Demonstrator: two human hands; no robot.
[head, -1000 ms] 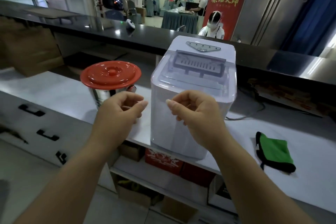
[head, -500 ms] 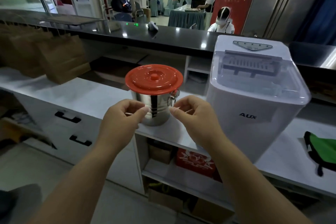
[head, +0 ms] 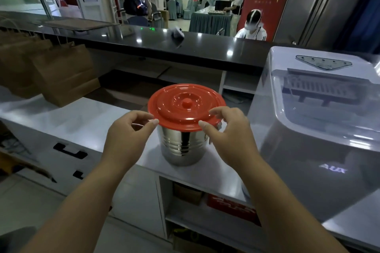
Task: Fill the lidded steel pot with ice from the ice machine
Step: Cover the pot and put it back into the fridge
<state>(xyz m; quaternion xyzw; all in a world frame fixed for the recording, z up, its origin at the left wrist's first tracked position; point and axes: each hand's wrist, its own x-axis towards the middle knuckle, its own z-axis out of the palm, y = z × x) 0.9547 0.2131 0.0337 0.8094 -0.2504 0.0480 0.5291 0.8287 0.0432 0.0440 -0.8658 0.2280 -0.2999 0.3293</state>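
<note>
While standing upright on the white counter (head: 86,117), near its front edge, steel pot (head: 182,147) with red lid (head: 186,107) seated flat on top, small knob at the lid's centre. Left hand (head: 128,136) at the lid's left edge, thumb and forefinger curled toward each other, tips at or just beside the rim; whether actually pinching the rim, cannot tell. Right hand (head: 228,132) at the lid's right edge, forefinger laid over the rim from above, thumb tip up against the rim's underside, so pinching the lid there; remaining fingers curled loosely behind. Just to the right of the pot, apart from it, white ice machine (head: 316,129) with clear hinged cover closed and a grey control panel behind it. Brown paper bags (head: 61,72) leaning at the far left of the counter. Beyond, raised black bar top (head: 164,45). Below the counter, open shelves with cardboard boxes (head: 188,193) and a red carton (head: 232,206); drawers with black handles (head: 70,151) to the left.
</note>
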